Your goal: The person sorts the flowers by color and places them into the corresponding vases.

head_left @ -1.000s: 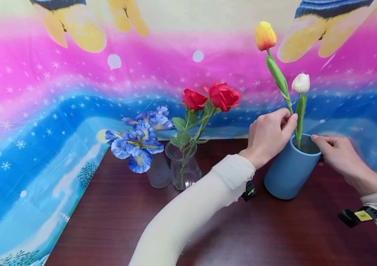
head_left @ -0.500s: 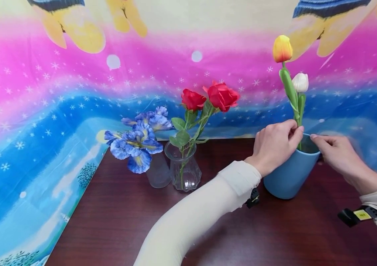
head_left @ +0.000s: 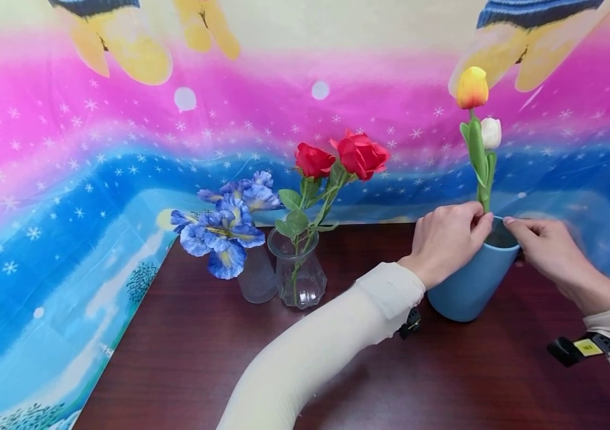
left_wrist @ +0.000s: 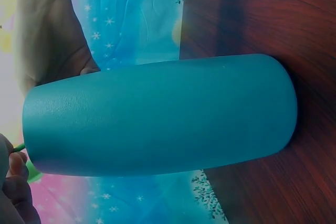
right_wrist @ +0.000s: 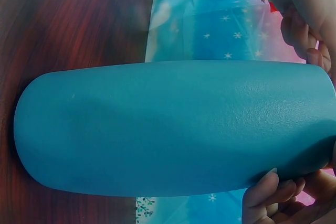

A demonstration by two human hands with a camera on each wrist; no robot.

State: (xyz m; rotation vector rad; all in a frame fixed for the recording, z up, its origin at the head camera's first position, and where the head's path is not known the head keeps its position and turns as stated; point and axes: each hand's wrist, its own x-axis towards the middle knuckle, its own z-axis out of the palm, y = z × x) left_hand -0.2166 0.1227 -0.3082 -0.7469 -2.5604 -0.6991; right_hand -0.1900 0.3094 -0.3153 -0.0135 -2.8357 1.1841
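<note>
A blue vase (head_left: pixel 468 283) stands upright on the table at the right of the head view. My left hand (head_left: pixel 447 242) is at its left rim and pinches the stem of a yellow-orange tulip (head_left: pixel 472 88), whose lower stem goes down into the mouth, hidden by the fingers. Close behind that flower a white tulip (head_left: pixel 491 133) rises from the same vase. My right hand (head_left: pixel 549 257) grips the vase's right rim, thumb on top and fingers curled against the outer wall. In the right wrist view these fingers (right_wrist: pixel 262 192) touch the side of the vase (right_wrist: pixel 173 129).
Left of the vase, a clear glass vase (head_left: pixel 300 278) holds red roses (head_left: pixel 359 155). Beside it stands a frosted vase (head_left: pixel 257 278) with blue irises (head_left: pixel 224 230). A printed cloth (head_left: pixel 95 149) hangs behind the dark wooden table (head_left: pixel 186 358).
My left hand has moved down and slightly right, lowering the yellow-orange tulip into the blue vase and bringing it more upright beside the white one. The right hand has stayed on the rim.
</note>
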